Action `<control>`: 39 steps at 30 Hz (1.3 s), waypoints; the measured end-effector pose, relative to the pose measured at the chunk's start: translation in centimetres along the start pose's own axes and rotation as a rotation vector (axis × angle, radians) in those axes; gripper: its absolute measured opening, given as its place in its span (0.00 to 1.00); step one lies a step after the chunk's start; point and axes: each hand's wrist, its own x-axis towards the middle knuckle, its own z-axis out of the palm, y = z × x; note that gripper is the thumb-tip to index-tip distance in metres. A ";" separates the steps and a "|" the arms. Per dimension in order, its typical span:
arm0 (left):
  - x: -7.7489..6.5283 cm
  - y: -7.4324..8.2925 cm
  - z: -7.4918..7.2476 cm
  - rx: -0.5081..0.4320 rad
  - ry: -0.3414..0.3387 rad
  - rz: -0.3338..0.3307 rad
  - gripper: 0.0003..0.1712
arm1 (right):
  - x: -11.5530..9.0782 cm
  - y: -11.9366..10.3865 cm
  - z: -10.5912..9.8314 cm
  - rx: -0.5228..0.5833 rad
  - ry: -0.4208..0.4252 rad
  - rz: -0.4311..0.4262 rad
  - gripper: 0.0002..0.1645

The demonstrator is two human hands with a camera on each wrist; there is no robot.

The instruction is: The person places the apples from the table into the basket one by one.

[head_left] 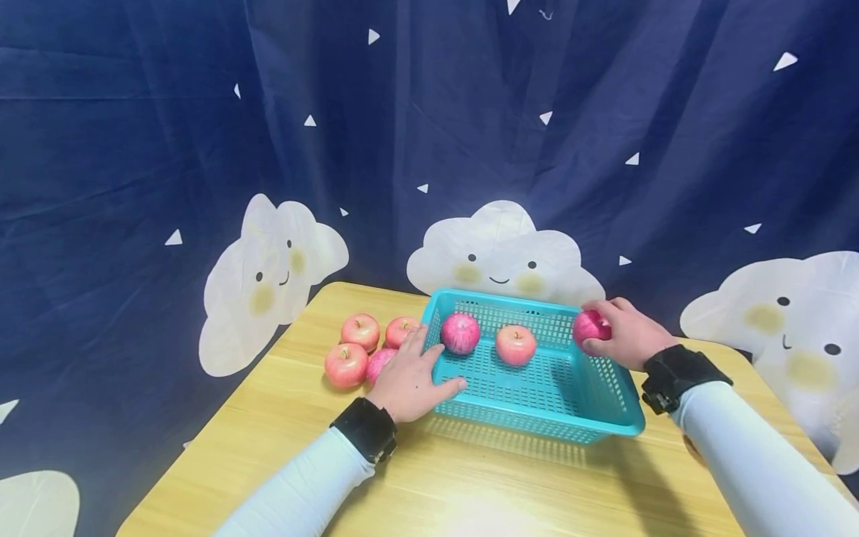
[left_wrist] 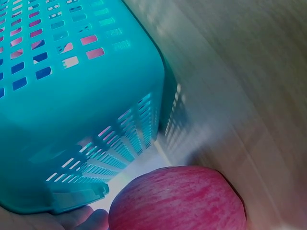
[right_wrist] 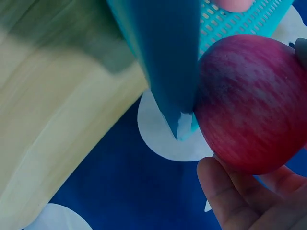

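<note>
My right hand (head_left: 634, 333) grips a dark red apple (right_wrist: 252, 103) by its sides, fingers and thumb curled round it. That apple is at the right end of the turquoise plastic basket (head_left: 530, 425), close beside the end wall. My left hand (head_left: 408, 382) rests at the basket's left end with fingers relaxed and spread over the rim, thumb reaching inward. Inside the basket sit a striped dark red apple (head_left: 460, 333) at the left and a paler apple (head_left: 515, 345) near the middle. Just outside, another dark red apple (head_left: 379, 364) lies partly hidden by my left hand.
Left of the basket, paler apples (head_left: 346, 365) are grouped on the wooden table (head_left: 268, 418). Something round and brownish (head_left: 694, 450) shows mostly hidden behind my right forearm. A dark blue curtain (head_left: 470, 112) with cloud prints hangs behind the table's back edge.
</note>
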 end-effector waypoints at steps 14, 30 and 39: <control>0.0 -0.2 0.0 -0.003 0.007 0.002 0.54 | 1.9 -2.3 0.3 -0.056 -0.043 -0.007 0.40; -0.1 0.0 -0.2 -0.003 0.013 0.003 0.53 | 4.1 -2.7 3.2 -0.121 -0.127 0.060 0.37; -0.1 0.1 -0.1 -0.008 0.014 0.002 0.52 | 4.6 -2.5 5.3 -0.183 -0.112 0.066 0.29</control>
